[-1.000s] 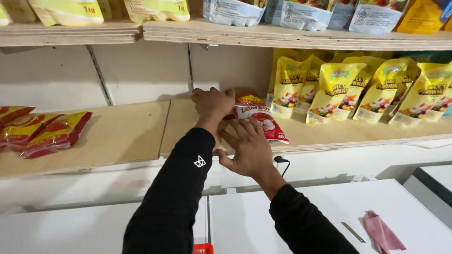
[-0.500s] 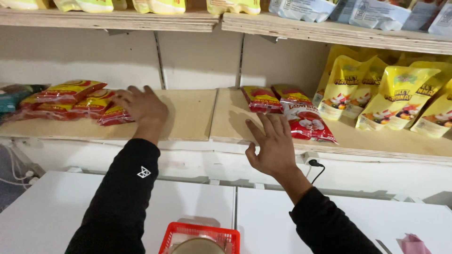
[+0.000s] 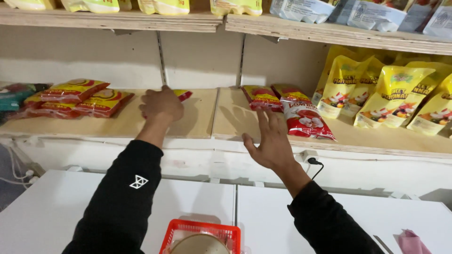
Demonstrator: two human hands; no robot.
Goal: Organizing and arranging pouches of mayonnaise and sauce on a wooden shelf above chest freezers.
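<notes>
Gripping a glossy red packet (image 3: pixel 182 94) on the plywood shelf (image 3: pixel 197 120), your left hand (image 3: pixel 161 104) has its fingers curled around it. Your right hand (image 3: pixel 269 141), fingers spread, hovers beside the crinkly red pouches (image 3: pixel 301 117). Since half a second ago, the left hand moved rightward off the stacked packets (image 3: pixel 77 96).

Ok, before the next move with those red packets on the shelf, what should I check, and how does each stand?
1. Left hand on a red packet: ok, closed over it.
2. Right hand free: ok, open, holding nothing.
3. Right-side packets on the shelf: ok, though the front one reaches the edge.
4. Bare board beside the left stack: ok.
5. How firmly the left hand grips: cannot tell.
</notes>
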